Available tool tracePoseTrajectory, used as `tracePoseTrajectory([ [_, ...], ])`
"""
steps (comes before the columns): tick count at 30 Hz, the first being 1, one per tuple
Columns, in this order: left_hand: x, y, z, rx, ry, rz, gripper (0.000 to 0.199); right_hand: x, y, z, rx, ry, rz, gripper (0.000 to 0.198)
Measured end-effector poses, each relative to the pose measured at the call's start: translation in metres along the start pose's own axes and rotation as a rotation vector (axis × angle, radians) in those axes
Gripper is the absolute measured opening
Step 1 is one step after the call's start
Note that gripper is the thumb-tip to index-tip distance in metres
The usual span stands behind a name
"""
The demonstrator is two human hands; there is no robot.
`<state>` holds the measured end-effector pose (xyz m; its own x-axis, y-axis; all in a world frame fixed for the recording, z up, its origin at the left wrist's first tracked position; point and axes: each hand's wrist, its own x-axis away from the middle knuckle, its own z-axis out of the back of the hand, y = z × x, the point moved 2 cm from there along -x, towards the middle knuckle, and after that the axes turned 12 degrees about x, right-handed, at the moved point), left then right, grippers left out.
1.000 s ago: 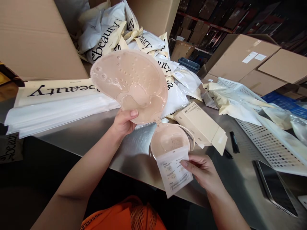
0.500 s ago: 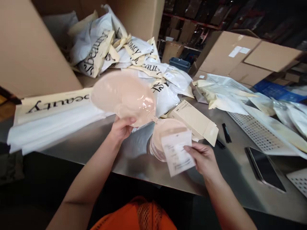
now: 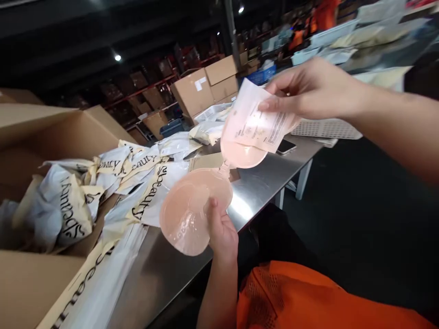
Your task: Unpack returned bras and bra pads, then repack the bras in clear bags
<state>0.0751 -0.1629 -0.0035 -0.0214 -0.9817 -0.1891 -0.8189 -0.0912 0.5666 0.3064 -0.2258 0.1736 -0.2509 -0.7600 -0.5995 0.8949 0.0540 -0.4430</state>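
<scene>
A pale pink stick-on bra (image 3: 183, 205), its two cups joined by a small clasp in the middle, is held up above the metal table (image 3: 137, 269). My left hand (image 3: 222, 230) grips the lower cup by its edge, thumb on the glossy inner face. My right hand (image 3: 302, 93) pinches a small white printed slip (image 3: 257, 121) that lies over the upper cup. That hand seems to hold the cup's far edge too, though the slip and fingers partly hide it. Behind the clasp lies a beige carton (image 3: 207, 162), mostly covered by the bra.
A large cardboard box (image 3: 51, 132) at left holds several white-and-cream printed bags (image 3: 66, 210). More bags are stacked flat along the table (image 3: 103, 274). A phone (image 3: 286, 146) and a white perforated basket (image 3: 325, 129) are at the right. Cartons (image 3: 195, 93) stand behind.
My view has swung right. The bra has been raised off the table and stretched diagonally; my right hand has lifted the slip and upper cup up and to the right.
</scene>
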Motion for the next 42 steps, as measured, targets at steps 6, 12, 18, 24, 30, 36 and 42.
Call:
tracePoseTrajectory([
  [6,0.047,-0.006,-0.025,0.014,-0.059,-0.067,0.046,0.037,-0.03,0.071,0.269,0.083,0.157,0.003],
  [12,0.053,-0.005,-0.033,0.017,-0.119,-0.088,0.046,0.051,-0.042,0.092,0.41,0.149,0.273,0.009],
  [18,0.05,-0.004,-0.034,0.048,-0.129,-0.1,0.043,0.049,-0.052,0.09,0.488,0.179,0.226,0.012],
  [24,0.054,-0.007,-0.033,0.025,-0.118,-0.119,0.045,0.044,-0.046,0.092,0.476,0.177,0.218,0.011],
  [30,0.059,-0.006,-0.033,-0.008,-0.094,-0.115,0.043,0.042,-0.044,0.092,0.455,0.188,0.321,0.007],
  [36,0.061,-0.006,-0.034,-0.065,-0.078,-0.075,0.041,0.04,-0.044,0.088,0.472,0.146,0.243,0.009],
  [42,0.063,-0.008,-0.032,-0.036,-0.056,-0.071,0.044,0.039,-0.044,0.085,0.529,0.123,0.188,0.014],
])
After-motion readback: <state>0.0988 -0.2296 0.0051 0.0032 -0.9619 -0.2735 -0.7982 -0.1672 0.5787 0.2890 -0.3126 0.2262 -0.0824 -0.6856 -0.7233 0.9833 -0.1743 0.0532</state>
